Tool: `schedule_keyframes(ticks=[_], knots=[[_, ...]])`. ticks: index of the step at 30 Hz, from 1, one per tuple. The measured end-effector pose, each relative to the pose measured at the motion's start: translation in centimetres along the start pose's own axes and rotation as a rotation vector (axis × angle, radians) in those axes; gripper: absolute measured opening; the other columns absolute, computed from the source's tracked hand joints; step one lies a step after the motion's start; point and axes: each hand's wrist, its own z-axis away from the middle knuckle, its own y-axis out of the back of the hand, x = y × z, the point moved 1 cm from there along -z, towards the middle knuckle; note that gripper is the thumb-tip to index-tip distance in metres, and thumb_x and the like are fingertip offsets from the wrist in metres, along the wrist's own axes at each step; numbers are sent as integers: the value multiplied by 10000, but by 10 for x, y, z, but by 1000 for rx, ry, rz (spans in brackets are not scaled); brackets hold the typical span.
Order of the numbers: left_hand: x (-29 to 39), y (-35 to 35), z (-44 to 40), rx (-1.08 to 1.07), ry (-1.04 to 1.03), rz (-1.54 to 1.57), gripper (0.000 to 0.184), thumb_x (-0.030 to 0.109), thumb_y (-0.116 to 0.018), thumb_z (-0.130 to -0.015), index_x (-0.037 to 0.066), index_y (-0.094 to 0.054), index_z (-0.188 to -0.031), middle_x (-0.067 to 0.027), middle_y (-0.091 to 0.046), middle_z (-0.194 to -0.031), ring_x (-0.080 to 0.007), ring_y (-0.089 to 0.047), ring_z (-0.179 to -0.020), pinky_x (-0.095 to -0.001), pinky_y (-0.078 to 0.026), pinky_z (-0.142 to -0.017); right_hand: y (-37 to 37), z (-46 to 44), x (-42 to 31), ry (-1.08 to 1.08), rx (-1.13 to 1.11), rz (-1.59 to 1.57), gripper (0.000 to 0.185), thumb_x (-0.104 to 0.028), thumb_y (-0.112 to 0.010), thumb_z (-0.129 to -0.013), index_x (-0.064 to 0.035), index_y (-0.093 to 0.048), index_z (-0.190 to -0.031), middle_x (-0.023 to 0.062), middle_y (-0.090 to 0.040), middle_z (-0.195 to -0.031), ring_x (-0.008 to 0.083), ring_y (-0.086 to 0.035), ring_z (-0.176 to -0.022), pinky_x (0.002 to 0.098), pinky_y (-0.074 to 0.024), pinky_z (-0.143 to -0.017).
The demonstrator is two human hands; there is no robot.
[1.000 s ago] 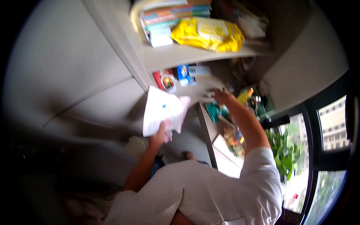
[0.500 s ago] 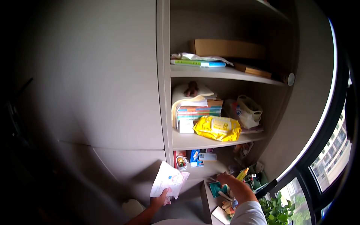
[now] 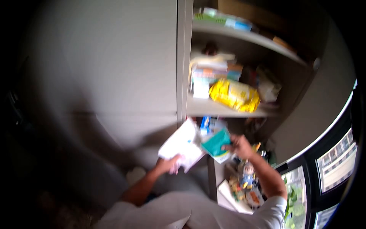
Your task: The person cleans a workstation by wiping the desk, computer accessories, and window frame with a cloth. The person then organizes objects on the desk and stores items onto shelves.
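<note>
My left hand grips the lower edge of a white packet with pinkish parts, held up in front of the cabinet. Its print is blurred. To the right, my right hand pinches a teal packet with a pale lower edge between thumb and fingers. The two packets are close side by side at about the same height; whether they touch, I cannot tell. Below my right forearm lie a small figurine and several mixed small items on the desk.
A yellow wipes pack lies on the shelf beside stacked books. A blue box stands beneath that shelf. The tall cabinet door is at left, the window at right.
My right hand has lifted the teal packet off the desk and brought it beside the white one. My left hand still holds the white packet. The view has tilted down, and the shelves sit higher.
</note>
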Motion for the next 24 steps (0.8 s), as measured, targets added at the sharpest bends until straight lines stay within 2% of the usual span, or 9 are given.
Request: schedule_keyframes(ticks=[2,3,5,8,12,15,19,22,24], knots=[[33,-1,5,-247,33,107,319,334,-604,-1063,42,-723,-1111,-59,-637,-602,-142,-595,-407,-296,-474,-366,-5,4,-32,-194,-19,-523,227,-74,-767,-937,4,-731,-1148,94,-751,-1166,164,-702,-1023,340,-563,-919],[45,4,8,-321,33,93,281,277,-625,-1053,19,-710,-1126,-76,-695,-713,-151,-624,-438,-307,-497,-376,-3,1,-43,128,-6,-237,221,-112,-768,-946,1,-751,-1135,108,-654,-1367,172,-648,-1164,344,-527,-978],[51,-15,-14,-286,-664,106,219,152,-655,-1018,-16,-675,-1157,-97,-740,-850,-176,-646,-449,-312,-522,-385,-11,9,-56,-35,-97,-400,256,-130,-778,-941,-1,-750,-1160,102,-596,-1434,164,-615,-1194,334,-514,-985],[124,-9,25,-486,134,-81,231,72,-651,-977,-38,-662,-1179,-91,-745,-986,-146,-721,-924,-335,-604,-777,-31,26,-66,-251,-125,-543,309,-98,-789,-933,-7,-723,-1220,9,-758,-993,96,-666,-944,292,-543,-878],[104,-6,8,-557,-522,245,281,228,-701,-1005,-20,-678,-1136,-93,-736,-953,-131,-675,-916,-311,-550,-824,31,36,-125,-95,265,-320,217,-99,-813,-902,1,-754,-1086,24,-748,-980,94,-643,-913,294,-532,-837],[96,11,19,-368,-385,159,293,274,-697,-1009,-9,-691,-1083,-76,-726,-933,-129,-658,-866,-291,-537,-799,130,-7,-203,66,707,-230,253,-166,-741,-954,-9,-694,-1147,79,-750,-1025,160,-713,-876,318,-585,-834],[48,32,41,-91,-143,113,224,207,-671,-1007,-15,-699,-1014,-85,-723,-907,-136,-659,-792,-299,-549,-701,264,-123,-261,271,702,-340,387,-239,-709,-989,36,-593,-1235,170,-730,-1034,205,-757,-854,326,-654,-735],[-8,54,58,65,47,139,224,216,-683,-989,-3,-724,-1015,-115,-733,-907,-194,-691,-798,-334,-574,-710,324,-231,-294,311,706,-1,449,-230,-742,-964,15,-571,-1300,192,-719,-1064,254,-751,-887,406,-639,-769],[-40,67,76,203,227,172,231,210,-640,-995,4,-736,-955,-105,-725,-808,-203,-686,-724,-362,-572,-670,343,-294,-320,196,862,267,746,-219,-853,-823,-8,-477,-1432,223,-702,-1149,320,-749,-916,426,-648,-728]])
